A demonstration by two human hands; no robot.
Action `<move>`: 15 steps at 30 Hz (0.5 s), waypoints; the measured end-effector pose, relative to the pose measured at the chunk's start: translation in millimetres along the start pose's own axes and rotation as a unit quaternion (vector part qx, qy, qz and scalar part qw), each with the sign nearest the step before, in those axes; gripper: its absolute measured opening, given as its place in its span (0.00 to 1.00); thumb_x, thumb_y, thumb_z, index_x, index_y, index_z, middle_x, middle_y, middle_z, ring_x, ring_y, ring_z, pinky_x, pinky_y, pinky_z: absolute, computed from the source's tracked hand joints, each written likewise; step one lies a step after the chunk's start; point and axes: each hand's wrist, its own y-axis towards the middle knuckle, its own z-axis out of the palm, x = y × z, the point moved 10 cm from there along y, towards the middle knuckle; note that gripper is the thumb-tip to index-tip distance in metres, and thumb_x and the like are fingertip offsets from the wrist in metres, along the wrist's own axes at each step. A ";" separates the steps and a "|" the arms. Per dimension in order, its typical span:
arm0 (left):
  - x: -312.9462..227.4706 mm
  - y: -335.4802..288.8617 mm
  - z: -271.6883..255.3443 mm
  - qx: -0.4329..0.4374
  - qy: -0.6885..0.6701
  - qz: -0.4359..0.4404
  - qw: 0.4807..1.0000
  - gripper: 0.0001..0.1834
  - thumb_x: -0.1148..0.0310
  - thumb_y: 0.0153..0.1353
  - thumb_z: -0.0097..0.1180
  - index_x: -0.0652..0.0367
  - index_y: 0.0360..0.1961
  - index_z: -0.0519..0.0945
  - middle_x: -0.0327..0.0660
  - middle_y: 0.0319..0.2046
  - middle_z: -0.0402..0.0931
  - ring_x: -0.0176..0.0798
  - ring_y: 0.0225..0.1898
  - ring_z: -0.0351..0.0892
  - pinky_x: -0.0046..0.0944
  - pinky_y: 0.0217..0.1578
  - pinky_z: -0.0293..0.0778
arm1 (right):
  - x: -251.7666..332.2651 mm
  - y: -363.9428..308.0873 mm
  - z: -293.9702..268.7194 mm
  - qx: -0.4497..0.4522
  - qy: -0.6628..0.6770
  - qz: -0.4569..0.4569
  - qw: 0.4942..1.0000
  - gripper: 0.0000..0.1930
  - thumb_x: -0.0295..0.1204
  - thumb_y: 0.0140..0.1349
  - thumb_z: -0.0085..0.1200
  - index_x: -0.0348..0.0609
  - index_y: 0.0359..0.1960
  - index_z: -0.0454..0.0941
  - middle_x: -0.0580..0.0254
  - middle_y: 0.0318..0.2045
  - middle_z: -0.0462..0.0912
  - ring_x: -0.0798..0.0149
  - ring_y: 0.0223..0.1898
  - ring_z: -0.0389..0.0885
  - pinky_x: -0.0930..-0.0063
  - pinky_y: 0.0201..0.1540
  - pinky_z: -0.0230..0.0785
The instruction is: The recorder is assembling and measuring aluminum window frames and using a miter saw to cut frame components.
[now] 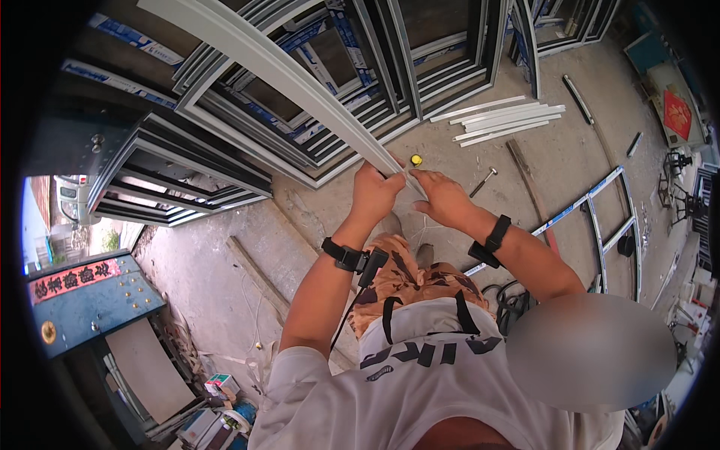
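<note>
A long white profile bar (pixel 289 79) slants down from the upper left, with its near end between my hands. My left hand (pixel 373 195) is closed around the bar close to that end, thumb on top. My right hand (pixel 448 201) lies against the end from the right, fingers stretched toward the bar and thumb apart. Whether a small piece is under its fingertips cannot be made out. Just beyond my hands, a yellow tape measure (pixel 416 160) sits on the floor. A hammer (pixel 484 182) lies to the right of it.
Several framed window units (pixel 315 176) lean along the far side and left. White strips (pixel 510 120) lie in a pile ahead. A wooden batten (pixel 529 180) and a ladder-like metal frame (pixel 577 204) are on the right floor. More boards (pixel 259 274) lie at left.
</note>
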 end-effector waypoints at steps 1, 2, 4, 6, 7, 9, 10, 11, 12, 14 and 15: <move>-2.9 20.5 12.8 0.034 -0.009 0.016 0.999 0.11 0.73 0.50 0.60 0.64 0.36 0.79 0.40 0.33 0.80 0.33 0.36 0.77 0.35 0.41 0.72 | -15.5 18.6 2.4 -0.001 -0.012 -0.003 1.000 0.25 0.36 0.57 0.59 0.40 0.53 0.67 0.46 0.42 0.80 0.47 0.47 0.78 0.56 0.48 0.70; 6.9 42.2 20.2 0.048 -0.016 0.006 0.999 0.11 0.73 0.50 0.60 0.64 0.36 0.79 0.40 0.33 0.80 0.33 0.36 0.77 0.35 0.41 0.72 | -32.6 36.5 4.4 0.004 -0.012 0.015 1.000 0.25 0.36 0.57 0.59 0.40 0.53 0.67 0.46 0.42 0.80 0.47 0.47 0.78 0.56 0.48 0.70; 28.5 87.5 36.7 0.045 -0.053 -0.002 0.998 0.13 0.72 0.54 0.59 0.65 0.40 0.77 0.41 0.34 0.80 0.33 0.37 0.78 0.35 0.42 0.73 | -92.7 61.8 24.9 0.115 -0.027 0.136 0.984 0.21 0.38 0.58 0.58 0.39 0.46 0.68 0.46 0.36 0.81 0.43 0.41 0.80 0.52 0.44 0.71; 35.4 128.2 48.8 0.044 -0.079 0.017 0.996 0.16 0.71 0.57 0.59 0.67 0.45 0.75 0.42 0.35 0.80 0.33 0.38 0.78 0.34 0.44 0.73 | -135.2 86.0 24.8 0.102 -0.026 0.141 0.984 0.19 0.38 0.58 0.58 0.39 0.44 0.68 0.46 0.34 0.81 0.42 0.38 0.80 0.51 0.42 0.71; 36.4 152.6 49.6 0.029 -0.057 0.014 0.998 0.19 0.70 0.57 0.60 0.68 0.47 0.73 0.43 0.36 0.80 0.34 0.38 0.78 0.35 0.44 0.73 | -151.9 97.5 21.8 0.085 -0.025 0.132 0.987 0.18 0.39 0.59 0.58 0.39 0.41 0.67 0.45 0.31 0.81 0.40 0.36 0.81 0.50 0.40 0.71; 61.0 202.1 59.2 0.016 0.032 0.019 0.999 0.24 0.69 0.57 0.61 0.70 0.51 0.70 0.46 0.39 0.81 0.39 0.40 0.80 0.38 0.46 0.73 | -195.5 106.9 42.6 0.108 -0.042 0.166 0.979 0.19 0.39 0.59 0.58 0.38 0.42 0.67 0.45 0.31 0.81 0.40 0.36 0.81 0.51 0.39 0.71; 79.1 228.2 71.2 0.013 0.025 0.039 0.999 0.24 0.69 0.57 0.61 0.70 0.51 0.70 0.46 0.39 0.81 0.39 0.40 0.80 0.38 0.46 0.73 | -229.3 115.3 56.7 0.132 -0.054 0.191 0.971 0.20 0.39 0.59 0.58 0.38 0.42 0.67 0.44 0.31 0.81 0.41 0.36 0.81 0.51 0.39 0.72; 101.4 243.8 78.3 0.034 0.037 0.016 0.999 0.24 0.69 0.57 0.61 0.70 0.51 0.69 0.48 0.40 0.81 0.43 0.42 0.80 0.40 0.46 0.73 | -246.6 128.3 70.1 0.141 -0.054 0.188 0.970 0.20 0.40 0.59 0.57 0.37 0.42 0.68 0.43 0.30 0.81 0.41 0.36 0.81 0.51 0.39 0.72; 121.2 255.6 87.6 0.058 0.047 -0.012 0.997 0.24 0.69 0.57 0.60 0.70 0.52 0.69 0.50 0.40 0.81 0.47 0.43 0.81 0.42 0.46 0.73 | -261.8 134.6 83.0 0.155 -0.055 0.192 0.968 0.20 0.41 0.59 0.57 0.37 0.41 0.68 0.43 0.29 0.81 0.41 0.35 0.81 0.51 0.39 0.72; 143.4 289.4 98.0 0.072 0.075 -0.015 0.994 0.24 0.69 0.57 0.60 0.69 0.52 0.69 0.52 0.39 0.81 0.50 0.43 0.81 0.43 0.46 0.73 | -291.5 158.4 104.4 0.165 -0.062 0.179 0.968 0.21 0.43 0.59 0.57 0.36 0.41 0.69 0.43 0.29 0.81 0.41 0.35 0.81 0.51 0.39 0.72; 156.7 303.3 103.7 0.091 0.103 -0.030 0.990 0.24 0.70 0.57 0.59 0.69 0.52 0.68 0.54 0.39 0.80 0.53 0.43 0.81 0.44 0.46 0.73 | -303.1 168.9 115.8 0.183 -0.064 0.172 0.966 0.21 0.44 0.59 0.56 0.36 0.41 0.70 0.43 0.29 0.82 0.41 0.35 0.81 0.51 0.40 0.72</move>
